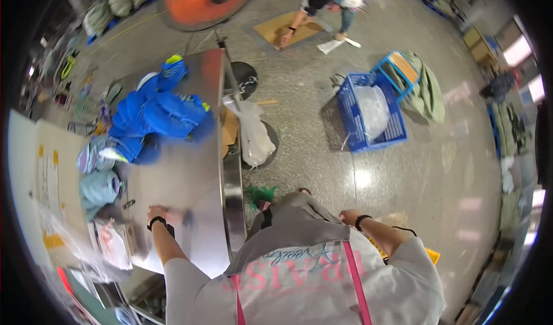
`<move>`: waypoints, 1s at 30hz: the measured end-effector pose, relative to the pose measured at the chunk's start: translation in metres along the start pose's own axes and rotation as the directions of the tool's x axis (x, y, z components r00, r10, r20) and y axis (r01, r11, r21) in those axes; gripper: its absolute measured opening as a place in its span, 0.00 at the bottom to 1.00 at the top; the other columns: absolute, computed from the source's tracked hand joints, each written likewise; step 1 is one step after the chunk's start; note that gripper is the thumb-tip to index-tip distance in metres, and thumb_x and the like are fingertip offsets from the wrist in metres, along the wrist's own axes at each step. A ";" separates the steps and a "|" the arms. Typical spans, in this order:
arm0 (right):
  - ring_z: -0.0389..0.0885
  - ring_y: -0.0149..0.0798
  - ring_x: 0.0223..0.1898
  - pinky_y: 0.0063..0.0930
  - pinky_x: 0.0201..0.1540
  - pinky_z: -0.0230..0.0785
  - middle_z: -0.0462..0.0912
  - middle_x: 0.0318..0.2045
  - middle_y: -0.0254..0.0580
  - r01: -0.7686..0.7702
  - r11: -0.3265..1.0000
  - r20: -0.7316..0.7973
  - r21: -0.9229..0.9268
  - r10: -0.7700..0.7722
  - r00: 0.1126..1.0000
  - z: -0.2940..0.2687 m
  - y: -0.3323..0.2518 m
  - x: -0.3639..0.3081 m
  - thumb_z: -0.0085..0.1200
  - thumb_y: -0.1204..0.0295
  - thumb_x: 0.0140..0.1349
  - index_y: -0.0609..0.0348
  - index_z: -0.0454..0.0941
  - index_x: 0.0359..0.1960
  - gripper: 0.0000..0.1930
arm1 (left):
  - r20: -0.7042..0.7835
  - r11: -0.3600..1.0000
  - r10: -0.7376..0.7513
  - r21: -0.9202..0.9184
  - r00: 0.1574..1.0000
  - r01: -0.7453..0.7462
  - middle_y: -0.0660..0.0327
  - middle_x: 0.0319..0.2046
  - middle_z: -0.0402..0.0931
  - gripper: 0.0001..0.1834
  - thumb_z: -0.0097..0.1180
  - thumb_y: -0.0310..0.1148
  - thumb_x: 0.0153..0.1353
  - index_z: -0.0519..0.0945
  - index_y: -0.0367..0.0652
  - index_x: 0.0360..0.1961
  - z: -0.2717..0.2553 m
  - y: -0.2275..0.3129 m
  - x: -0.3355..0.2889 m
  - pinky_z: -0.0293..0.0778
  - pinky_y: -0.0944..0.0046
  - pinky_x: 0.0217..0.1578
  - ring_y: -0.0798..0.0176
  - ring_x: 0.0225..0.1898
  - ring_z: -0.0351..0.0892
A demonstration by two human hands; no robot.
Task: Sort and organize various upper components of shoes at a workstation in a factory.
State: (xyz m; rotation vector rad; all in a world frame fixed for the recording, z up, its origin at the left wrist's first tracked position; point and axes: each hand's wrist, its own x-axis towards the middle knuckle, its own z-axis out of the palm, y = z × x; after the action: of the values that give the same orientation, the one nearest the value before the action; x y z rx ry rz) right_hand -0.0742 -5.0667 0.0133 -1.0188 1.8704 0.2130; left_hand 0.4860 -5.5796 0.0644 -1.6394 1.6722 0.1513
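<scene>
My left hand is over the near part of the metal worktable, its fingers apart and holding nothing I can see. A small dark tool lies on the tabletop just beyond it. Farther up the table is a heap of bright blue garments with yellow-green parts; its near edge is blurred. My right hand hangs beside my grey trousers, away from the table. Its fingers are small and partly turned away, so their state is unclear.
Light blue cloth and a plastic-wrapped bundle line the table's left side. An orange fan stands beyond. On the floor are a blue crate, a stool and a white bag. A person bends over cardboard.
</scene>
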 end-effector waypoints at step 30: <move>0.79 0.49 0.27 0.41 0.28 0.70 0.79 0.23 0.49 -0.248 0.529 -0.414 0.811 0.820 0.395 0.150 0.319 -0.194 0.46 0.60 0.55 0.60 0.76 0.31 0.15 | 0.053 -0.371 0.921 -0.174 -0.385 -0.912 0.48 0.35 0.76 0.19 0.49 0.40 0.56 0.74 0.43 0.47 -0.003 0.687 -0.525 0.69 0.53 0.35 0.48 0.36 0.75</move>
State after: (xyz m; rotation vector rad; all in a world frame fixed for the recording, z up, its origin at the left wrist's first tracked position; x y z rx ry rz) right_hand -0.1685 -4.6757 0.0063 0.2102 2.7701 -0.5769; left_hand -0.1962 -5.0493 0.0843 0.5066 2.4010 1.1903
